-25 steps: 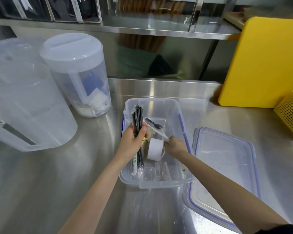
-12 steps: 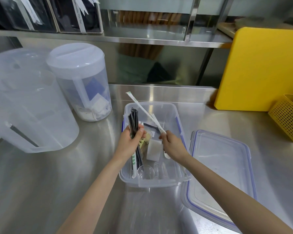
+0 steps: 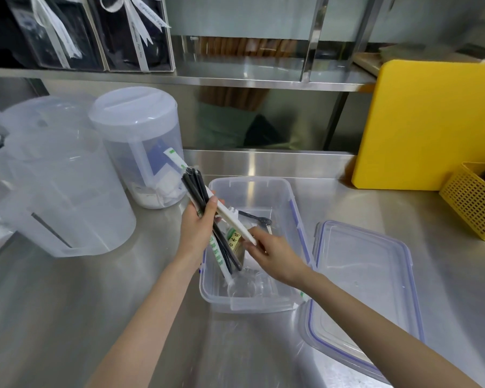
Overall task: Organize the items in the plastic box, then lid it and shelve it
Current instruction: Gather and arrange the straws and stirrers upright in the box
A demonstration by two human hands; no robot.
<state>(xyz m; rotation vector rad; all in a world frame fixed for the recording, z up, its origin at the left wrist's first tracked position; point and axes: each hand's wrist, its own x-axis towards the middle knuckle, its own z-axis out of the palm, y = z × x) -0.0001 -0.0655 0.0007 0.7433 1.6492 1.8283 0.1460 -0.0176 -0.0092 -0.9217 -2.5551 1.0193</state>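
Stainless-steel tabletop (image 3: 67, 303) with raised steel backsplash (image 3: 263, 158); above the backsplash, a steel shelf (image 3: 235, 79) reflecting overhead light.

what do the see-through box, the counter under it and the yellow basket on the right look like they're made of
The clear rectangular box looks like glossy transparent plastic: its contents show through the walls. The grey counter looks like brushed stainless steel, with streaky, blurred reflections. The yellow perforated basket is probably moulded matte plastic, given its even grid of holes and uniform colour.
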